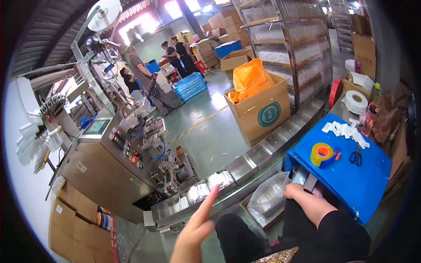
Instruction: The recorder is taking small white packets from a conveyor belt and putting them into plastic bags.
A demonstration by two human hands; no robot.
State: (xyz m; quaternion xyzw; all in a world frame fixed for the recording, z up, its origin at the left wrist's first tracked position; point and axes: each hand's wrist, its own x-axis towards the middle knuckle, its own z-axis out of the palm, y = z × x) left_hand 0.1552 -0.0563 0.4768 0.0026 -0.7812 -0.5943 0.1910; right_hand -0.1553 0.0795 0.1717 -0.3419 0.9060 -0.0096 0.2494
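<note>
My left hand (198, 228) is raised beside the near edge of the metal conveyor (244, 165), its fingers stretched out and nothing in it. Beyond its fingertips, small white packets (198, 193) lie in the conveyor's compartments. My right hand (293, 191) is closed at the upper right edge of a clear plastic bag (268, 193), and its fingertips are partly hidden. White strips show inside the bag, which stands in an open cardboard box (264, 222) next to my legs.
On the right, a blue table (346, 175) bears a tape roll (321, 153), black scissors (356, 157) and scattered white strips (345, 132). A steel packing machine (103, 168) stands left. Past the conveyor are a large carton (258, 116), a loaded rack (287, 48) and several people.
</note>
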